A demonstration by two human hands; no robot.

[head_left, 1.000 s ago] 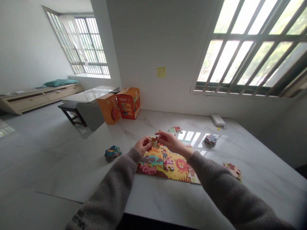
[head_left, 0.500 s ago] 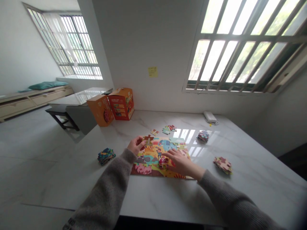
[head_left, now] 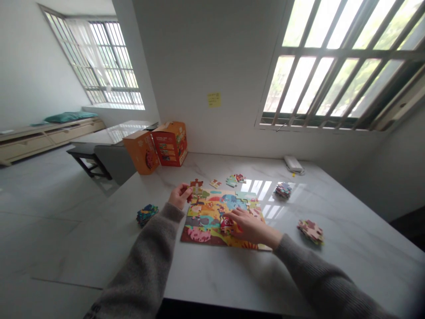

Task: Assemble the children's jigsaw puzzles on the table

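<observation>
A colourful jigsaw puzzle of farm animals lies on the white marbled table, mostly joined up. At its upper left corner, my left hand pinches a brown-backed puzzle piece between thumb and fingers, the piece standing out past the puzzle's far edge. My right hand rests over the right middle of the puzzle, fingers reaching left beside a red barn picture, and covers part of it. Just beyond the far edge lie a loose puzzle piece and a small group of loose pieces.
Stacks of puzzle pieces sit left, right and back right. Two orange boxes stand at the back left. A white device lies near the wall, below a barred window. A yellow note sticks to the wall.
My left hand has moved left and away with the puzzle piece, from over the puzzle's upper left part to beyond its corner. My right hand stays almost where it was.
</observation>
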